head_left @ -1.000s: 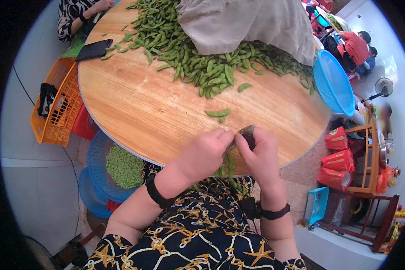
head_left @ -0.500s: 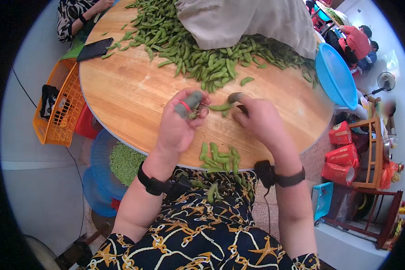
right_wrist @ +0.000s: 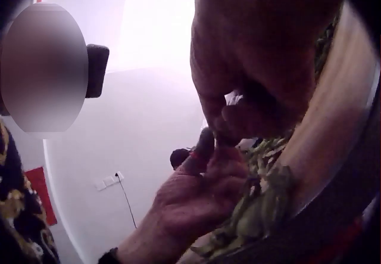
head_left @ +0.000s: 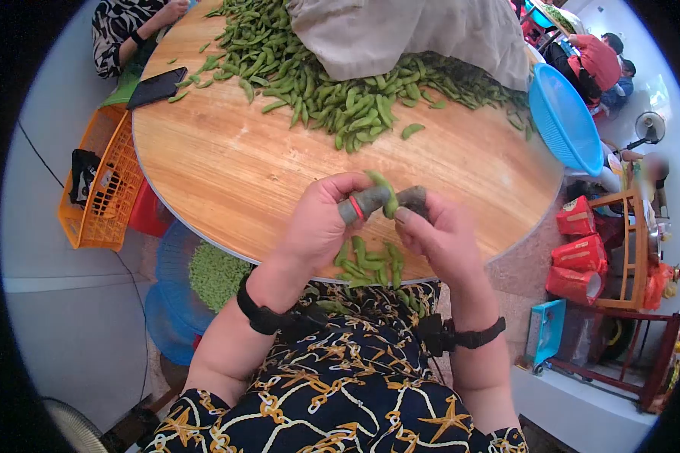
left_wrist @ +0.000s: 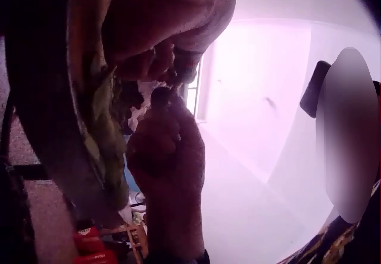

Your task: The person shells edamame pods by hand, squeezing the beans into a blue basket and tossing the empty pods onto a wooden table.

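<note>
In the head view a green pod (head_left: 383, 192) is held between both hands above the near part of the wooden table (head_left: 227, 174). The left hand (head_left: 321, 219) pinches its left side, a grey cover with a red band on the thumb. From the right, the right hand (head_left: 442, 230) pinches the pod with thumb and a dark-covered finger. Several pods (head_left: 370, 264) lie at the table's near edge, below the hands. Both wrist views are dark; the left hand (right_wrist: 202, 198) appears palm up in the right wrist view, and the right hand (left_wrist: 169, 145) in the left wrist view.
A large pod pile (head_left: 347, 106) lies partly under a grey cloth (head_left: 415, 38). A phone (head_left: 156, 88) and a blue basket (head_left: 565, 121) are at the table's sides. Below left, a blue basin holds shelled beans (head_left: 215, 275). Another person's arm (head_left: 151, 26) shows at the upper left.
The hands parted, reached forward to the loose pods on the table, and came back together with a pod between them. The near-edge pods are now uncovered.
</note>
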Demonstrator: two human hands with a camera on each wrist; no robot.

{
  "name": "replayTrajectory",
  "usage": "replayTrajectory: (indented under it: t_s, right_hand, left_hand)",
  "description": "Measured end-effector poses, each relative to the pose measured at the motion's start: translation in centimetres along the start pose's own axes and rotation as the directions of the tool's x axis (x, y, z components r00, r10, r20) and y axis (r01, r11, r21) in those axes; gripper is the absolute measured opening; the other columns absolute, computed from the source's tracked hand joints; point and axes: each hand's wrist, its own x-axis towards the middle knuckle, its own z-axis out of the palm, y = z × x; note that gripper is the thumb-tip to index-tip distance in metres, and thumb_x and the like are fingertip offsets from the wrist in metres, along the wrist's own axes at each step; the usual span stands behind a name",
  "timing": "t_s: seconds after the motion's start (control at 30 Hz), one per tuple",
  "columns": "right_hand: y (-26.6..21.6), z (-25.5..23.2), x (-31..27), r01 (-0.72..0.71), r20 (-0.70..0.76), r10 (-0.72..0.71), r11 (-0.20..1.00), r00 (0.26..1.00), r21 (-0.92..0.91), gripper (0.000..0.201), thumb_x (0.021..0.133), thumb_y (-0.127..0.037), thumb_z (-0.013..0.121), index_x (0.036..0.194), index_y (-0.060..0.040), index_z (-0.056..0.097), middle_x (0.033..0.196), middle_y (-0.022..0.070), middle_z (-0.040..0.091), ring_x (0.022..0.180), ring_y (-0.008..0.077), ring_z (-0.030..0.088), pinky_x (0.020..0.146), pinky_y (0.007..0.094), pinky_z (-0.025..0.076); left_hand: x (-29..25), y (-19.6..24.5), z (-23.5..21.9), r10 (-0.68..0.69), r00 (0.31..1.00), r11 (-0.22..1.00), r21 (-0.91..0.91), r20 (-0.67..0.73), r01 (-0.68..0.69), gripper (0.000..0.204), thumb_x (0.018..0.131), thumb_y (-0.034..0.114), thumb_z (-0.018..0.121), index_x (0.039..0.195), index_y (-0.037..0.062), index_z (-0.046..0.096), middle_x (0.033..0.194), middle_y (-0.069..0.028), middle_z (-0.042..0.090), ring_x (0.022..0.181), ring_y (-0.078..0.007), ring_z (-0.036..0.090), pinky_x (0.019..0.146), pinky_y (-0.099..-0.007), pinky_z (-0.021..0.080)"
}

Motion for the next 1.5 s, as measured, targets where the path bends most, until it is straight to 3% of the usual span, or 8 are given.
replayTrajectory:
  t_s: [0.4, 0.57, 0.67, 0.77, 0.83, 1.2, 1.37, 1.5]
  right_hand:
    - [1.1, 0.3, 0.1, -0.104, 0.139, 0.071, 0.964, 0.988, 0.246, 0.019, 0.092, -0.02, 0.044, 0.081, -0.0071, 0.052, 0.067, -0.0042, 0.049, 0.054, 0.0025, 0.04, 0.048, 0.0166, 0.032]
    - [0.6, 1.0, -0.1, -0.231, 0.188, 0.162, 0.867, 0.969, 0.442, 0.017, 0.092, -0.019, 0.045, 0.083, -0.0067, 0.054, 0.066, -0.0043, 0.049, 0.05, 0.0024, 0.039, 0.044, 0.0167, 0.032]
    - [1.1, 0.9, 0.2, -0.189, 0.145, 0.142, 0.898, 0.979, 0.397, 0.016, 0.091, -0.016, 0.046, 0.083, -0.0049, 0.055, 0.063, -0.0044, 0.05, 0.049, 0.0031, 0.041, 0.044, 0.018, 0.032]
    - [1.4, 1.3, 0.9, 0.044, -0.077, -0.051, 0.994, 0.996, -0.096, 0.015, 0.088, -0.011, 0.049, 0.08, -0.0014, 0.057, 0.06, -0.0026, 0.052, 0.049, 0.0069, 0.045, 0.045, 0.022, 0.035]
    - [2.5, 1.4, 1.4, 0.177, -0.147, -0.305, 0.813, 0.941, -0.555, 0.014, 0.084, -0.01, 0.053, 0.075, 0.001, 0.056, 0.057, -0.0013, 0.051, 0.05, 0.01, 0.047, 0.047, 0.0265, 0.038]
    - [1.1, -0.2, 2.0, -0.039, -0.143, 0.007, 0.975, 0.99, -0.221, 0.017, 0.083, -0.015, 0.057, 0.082, 0.0011, 0.06, 0.056, -0.0008, 0.05, 0.052, 0.0097, 0.046, 0.049, 0.0275, 0.039]
    - [1.1, 0.4, 2.3, 0.225, -0.169, -0.355, 0.829, 0.92, -0.513, 0.017, 0.082, -0.017, 0.06, 0.083, 0.0001, 0.06, 0.056, 0.0044, 0.052, 0.051, 0.011, 0.046, 0.049, 0.0276, 0.039]
    - [1.4, -0.1, 2.4, 0.265, -0.087, -0.413, 0.717, 0.906, -0.645, 0.015, 0.079, -0.015, 0.062, 0.078, -0.0008, 0.057, 0.059, 0.0128, 0.053, 0.052, 0.022, 0.051, 0.05, 0.0308, 0.041]
  left_hand:
    - [0.3, -0.8, -0.1, 0.304, 0.949, 0.923, 0.271, -0.083, -0.272, 0.009, 0.082, 0.008, 0.06, 0.089, 0.0029, 0.059, 0.081, -0.0028, 0.06, 0.071, -0.0093, 0.055, 0.065, -0.0219, 0.043]
    - [0.2, -0.6, -0.3, 0.167, 0.983, 0.984, -0.079, 0.076, -0.161, 0.013, 0.083, 0.012, 0.058, 0.093, 0.0031, 0.058, 0.082, -0.002, 0.06, 0.073, -0.0091, 0.055, 0.065, -0.0222, 0.043]
    - [0.1, -0.2, 0.2, 0.11, 0.994, 0.994, -0.023, -0.006, -0.11, 0.016, 0.081, 0.01, 0.061, 0.095, 0.0029, 0.057, 0.082, -0.0007, 0.058, 0.075, -0.0074, 0.054, 0.067, -0.0214, 0.043]
    - [0.0, -0.5, 0.4, 0.225, 0.971, 0.847, 0.508, -0.081, -0.154, 0.021, 0.078, 0.006, 0.064, 0.097, 0.0014, 0.057, 0.083, 0.0001, 0.056, 0.077, -0.0063, 0.051, 0.069, -0.0204, 0.042]
    - [0.3, -0.9, 0.1, 0.278, 0.956, 0.813, 0.553, -0.094, -0.182, 0.024, 0.077, 0.005, 0.065, 0.099, 0.0005, 0.056, 0.084, 0.0004, 0.055, 0.077, -0.0053, 0.05, 0.068, -0.0198, 0.042]
    - [0.5, -1.1, -0.2, 0.226, 0.966, 0.966, 0.159, -0.122, -0.206, 0.032, 0.079, 0.003, 0.061, 0.109, -0.0025, 0.055, 0.084, 0.0001, 0.052, 0.078, -0.0047, 0.049, 0.066, -0.0196, 0.043]
    - [0.4, -1.4, 0.4, 0.503, 0.856, 0.45, 0.808, 0.123, -0.381, 0.041, 0.073, -0.007, 0.054, 0.113, -0.0018, 0.053, 0.093, -0.0084, 0.058, 0.083, -0.0166, 0.056, 0.073, -0.0286, 0.045]
    - [0.8, -1.3, -0.2, 0.457, 0.869, 0.448, 0.795, 0.189, -0.409, 0.046, 0.069, -0.008, 0.05, 0.115, -0.0026, 0.051, 0.097, -0.012, 0.059, 0.088, -0.021, 0.057, 0.079, -0.0293, 0.044]
